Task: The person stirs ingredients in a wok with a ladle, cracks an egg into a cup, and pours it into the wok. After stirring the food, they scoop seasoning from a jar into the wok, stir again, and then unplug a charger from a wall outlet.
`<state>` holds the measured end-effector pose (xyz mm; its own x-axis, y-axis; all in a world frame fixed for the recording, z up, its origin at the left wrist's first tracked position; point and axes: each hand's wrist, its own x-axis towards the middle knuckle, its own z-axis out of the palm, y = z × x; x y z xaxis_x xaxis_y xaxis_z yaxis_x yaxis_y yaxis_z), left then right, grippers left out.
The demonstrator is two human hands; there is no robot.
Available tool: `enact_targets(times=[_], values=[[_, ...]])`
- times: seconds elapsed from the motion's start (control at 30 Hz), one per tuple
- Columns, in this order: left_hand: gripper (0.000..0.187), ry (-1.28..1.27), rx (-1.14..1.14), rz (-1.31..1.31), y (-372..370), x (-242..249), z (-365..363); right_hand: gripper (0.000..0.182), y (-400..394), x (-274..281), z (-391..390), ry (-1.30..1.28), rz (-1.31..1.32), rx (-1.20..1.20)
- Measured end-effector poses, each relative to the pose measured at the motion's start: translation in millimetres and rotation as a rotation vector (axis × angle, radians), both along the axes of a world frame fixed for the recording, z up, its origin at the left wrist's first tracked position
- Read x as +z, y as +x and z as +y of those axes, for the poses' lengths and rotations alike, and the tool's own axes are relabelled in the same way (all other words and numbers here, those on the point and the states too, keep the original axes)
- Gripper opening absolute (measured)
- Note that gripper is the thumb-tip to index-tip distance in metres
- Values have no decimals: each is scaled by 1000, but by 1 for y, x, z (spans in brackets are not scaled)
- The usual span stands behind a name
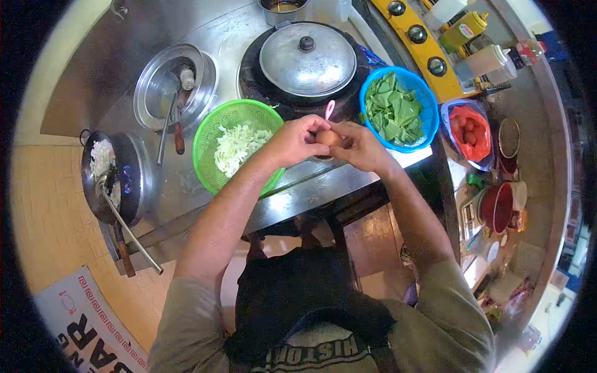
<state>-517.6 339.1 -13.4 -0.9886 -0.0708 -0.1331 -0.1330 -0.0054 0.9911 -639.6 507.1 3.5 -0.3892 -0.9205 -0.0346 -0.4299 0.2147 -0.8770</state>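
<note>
A brown egg [328,138] is held between both hands over the steel counter's front edge. My left hand [298,140] grips it from the left with thumb and fingers. From the other side my right hand [365,148] closes around it. Beneath the egg a dark round shape is mostly hidden, and a pink handle end [330,110] sticks up just behind the fingers. Left of my hands stands a green basket [205,138] of shredded cabbage [239,147]. To the right is a blue basket [371,133] with cut green leaves [393,110].
A lidded wok [308,59] sits behind my hands. Metal basins [144,93] with utensils and a wok [134,180] with white food and a ladle are at left. At right, a bowl [449,118] holds a red bag of eggs [471,132], near sauce bottles [463,31].
</note>
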Motion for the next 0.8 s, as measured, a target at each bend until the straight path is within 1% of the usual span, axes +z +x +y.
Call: enact_targets(times=[0.07,0.2,0.3,0.4,0.5,0.6,0.7,0.8], values=[[39,-9,-14,-4,-2,-2,-2,51,-3,-10,0,14,29,10],[37,19,1,1,-3,-2,-4,46,-3,-1,-5,-1,100,3],[36,-90,41,-29,-4,1,-2,44,-2,-5,-6,-57,144,3],[35,-91,87,-13,-5,-8,0,41,2,-4,-8,-111,270,-29],[34,-112,123,-3,-5,-14,1,41,6,-1,-10,-39,262,-21],[34,-138,142,20,-5,-13,2,43,11,1,-10,-77,315,-75],[31,-202,113,67,-4,-9,1,45,13,-6,-8,-195,348,-102],[29,-393,64,129,-4,-3,-6,46,12,-6,-4,-251,429,-125]])
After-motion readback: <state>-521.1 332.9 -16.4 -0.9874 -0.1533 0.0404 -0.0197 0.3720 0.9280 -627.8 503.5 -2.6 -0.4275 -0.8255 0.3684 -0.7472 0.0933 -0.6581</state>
